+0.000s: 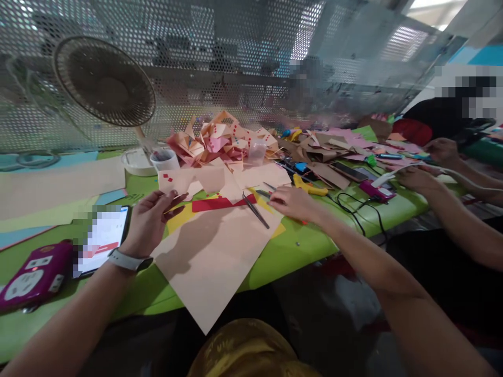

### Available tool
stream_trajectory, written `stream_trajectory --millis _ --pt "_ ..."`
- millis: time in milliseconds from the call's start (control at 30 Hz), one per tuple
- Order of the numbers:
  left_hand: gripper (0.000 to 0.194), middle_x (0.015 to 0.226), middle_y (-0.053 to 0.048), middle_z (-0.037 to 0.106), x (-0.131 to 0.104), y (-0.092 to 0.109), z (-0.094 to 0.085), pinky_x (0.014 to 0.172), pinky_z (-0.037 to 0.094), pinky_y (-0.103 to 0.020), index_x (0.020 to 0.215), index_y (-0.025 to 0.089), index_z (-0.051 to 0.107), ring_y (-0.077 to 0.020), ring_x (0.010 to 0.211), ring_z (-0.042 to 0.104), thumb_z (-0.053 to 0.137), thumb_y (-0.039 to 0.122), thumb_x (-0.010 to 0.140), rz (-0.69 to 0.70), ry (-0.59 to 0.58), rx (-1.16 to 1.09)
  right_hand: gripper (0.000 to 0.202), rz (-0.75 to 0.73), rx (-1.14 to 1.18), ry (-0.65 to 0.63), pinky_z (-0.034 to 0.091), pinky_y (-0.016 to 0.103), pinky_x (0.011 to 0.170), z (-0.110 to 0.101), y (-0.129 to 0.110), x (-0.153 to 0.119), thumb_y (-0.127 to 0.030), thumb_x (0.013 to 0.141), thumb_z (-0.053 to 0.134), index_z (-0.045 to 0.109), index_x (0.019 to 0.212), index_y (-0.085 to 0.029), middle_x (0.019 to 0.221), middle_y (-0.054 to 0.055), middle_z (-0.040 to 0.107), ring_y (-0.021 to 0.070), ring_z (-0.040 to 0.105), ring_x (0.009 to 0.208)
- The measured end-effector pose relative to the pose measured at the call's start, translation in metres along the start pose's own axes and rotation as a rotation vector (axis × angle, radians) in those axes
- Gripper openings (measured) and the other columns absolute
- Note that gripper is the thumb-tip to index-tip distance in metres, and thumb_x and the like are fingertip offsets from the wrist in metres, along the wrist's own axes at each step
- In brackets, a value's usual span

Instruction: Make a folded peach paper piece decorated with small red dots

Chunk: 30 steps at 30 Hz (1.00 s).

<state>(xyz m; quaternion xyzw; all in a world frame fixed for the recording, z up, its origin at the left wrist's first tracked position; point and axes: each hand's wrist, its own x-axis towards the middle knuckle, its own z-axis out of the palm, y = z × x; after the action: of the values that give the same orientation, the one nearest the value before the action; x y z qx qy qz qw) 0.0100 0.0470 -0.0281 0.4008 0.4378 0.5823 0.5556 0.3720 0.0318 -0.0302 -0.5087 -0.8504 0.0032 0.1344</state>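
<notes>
My left hand (152, 219) pinches the lower left edge of a pale pink paper strip (204, 179) that bears small red squares at its left end. My right hand (290, 203) lies low over the green table, its fingers bent together by the pointed tips of a dark metal tool; what they hold is hard to make out. Between the hands lie a red strip (208, 204), yellow paper (179, 223) and dark tweezers (256, 211). A large pale sheet (212, 262) reaches over the table's front edge.
A fan (106, 84) and a white cup (165, 160) stand behind my left hand. A phone (102, 241) and purple box (37, 275) lie left. Paper scraps (223, 139) are heaped at the back. Yellow-handled tool (310, 186), cables and another person's hands are right.
</notes>
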Motion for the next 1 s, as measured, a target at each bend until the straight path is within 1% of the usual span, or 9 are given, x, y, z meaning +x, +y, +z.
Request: stream_trajectory --millis 133,233,333,433,533,633,733,833,1000 --pt "0.036 0.087 0.0 0.072 0.004 0.001 -0.006 0.077 0.056 -0.024 0.075 0.018 0.058 -0.0228 0.106 0.07 0.087 0.034 0.061 0.045 0.016 -0.016 0.037 0.145 -0.035 -0.119 0.036 0.027 0.06 0.018 -0.04 0.016 -0.054 0.09 0.058 0.062 0.078 -0.02 0.078 0.004 0.069 0.0188 0.062 0.07" --pt "0.035 0.088 -0.001 0.071 0.007 0.001 -0.009 0.079 0.056 -0.024 0.075 0.018 0.057 -0.0237 0.107 0.07 0.086 0.033 0.062 0.06 0.013 -0.027 0.024 0.221 -0.07 -0.174 0.032 0.027 0.056 0.027 -0.048 0.022 -0.041 0.09 0.06 0.061 0.078 -0.02 0.079 0.005 0.07 0.0189 0.063 0.069" --pt "0.035 0.084 0.0 0.07 0.01 0.0 -0.011 0.079 0.057 -0.026 0.071 0.018 0.056 -0.0241 0.104 0.071 0.086 0.032 0.061 0.077 0.018 -0.057 0.016 0.295 -0.049 -0.147 0.034 0.027 0.056 0.028 -0.044 0.022 -0.029 0.089 0.058 0.062 0.078 -0.019 0.075 0.005 0.07 0.0189 0.064 0.068" --pt "0.033 0.081 0.0 0.069 0.012 -0.002 -0.012 0.075 0.058 -0.026 0.071 0.017 0.058 -0.0235 0.098 0.073 0.086 0.032 0.06 0.094 0.021 -0.079 0.014 0.433 0.199 -0.108 0.039 0.026 0.055 0.019 -0.038 0.018 -0.032 0.086 0.06 0.064 0.09 -0.019 0.064 0.001 0.068 0.0172 0.064 0.058" --pt "0.031 0.084 -0.002 0.07 0.013 -0.003 -0.013 0.073 0.057 -0.026 0.074 0.017 0.062 -0.0236 0.096 0.073 0.086 0.033 0.061 0.096 0.017 -0.083 0.041 0.513 0.663 -0.071 0.046 0.027 0.054 0.01 -0.034 0.016 -0.031 0.08 0.065 0.06 0.119 -0.022 0.063 -0.003 0.068 0.0172 0.064 0.053" --pt "0.03 0.083 -0.002 0.07 0.013 -0.004 -0.013 0.075 0.058 -0.026 0.073 0.017 0.062 -0.0246 0.099 0.072 0.086 0.032 0.061 0.101 0.001 -0.093 0.039 0.506 1.165 -0.074 0.055 0.032 0.066 0.006 -0.035 0.017 -0.033 0.075 0.065 0.067 0.112 -0.02 0.069 0.002 0.073 0.0201 0.071 0.064" --pt "0.03 0.083 -0.002 0.07 0.014 -0.005 -0.014 0.076 0.058 -0.027 0.072 0.017 0.061 -0.0249 0.101 0.072 0.086 0.03 0.062 0.102 -0.002 -0.103 0.034 0.419 1.489 -0.034 0.056 0.034 0.081 0.004 -0.044 0.022 -0.032 0.071 0.067 0.072 0.102 -0.018 0.09 0.008 0.077 0.0235 0.073 0.089" --pt "0.03 0.084 -0.003 0.071 0.015 -0.006 -0.015 0.075 0.057 -0.026 0.072 0.017 0.061 -0.0245 0.1 0.072 0.085 0.031 0.062 0.091 0.003 -0.101 0.042 0.329 1.529 0.032 0.055 0.03 0.08 0.007 -0.061 0.031 -0.025 0.066 0.077 0.07 0.107 -0.02 0.096 0.005 0.077 0.0201 0.072 0.092" --pt "0.03 0.082 -0.002 0.071 0.014 -0.007 -0.016 0.079 0.057 -0.027 0.071 0.017 0.06 -0.0239 0.1 0.072 0.086 0.031 0.062 0.087 -0.009 -0.104 0.028 0.287 1.33 0.263 0.045 0.021 0.051 0.03 -0.084 0.052 -0.039 0.071 0.079 0.066 0.083 -0.018 0.065 -0.002 0.066 0.0089 0.056 0.052"
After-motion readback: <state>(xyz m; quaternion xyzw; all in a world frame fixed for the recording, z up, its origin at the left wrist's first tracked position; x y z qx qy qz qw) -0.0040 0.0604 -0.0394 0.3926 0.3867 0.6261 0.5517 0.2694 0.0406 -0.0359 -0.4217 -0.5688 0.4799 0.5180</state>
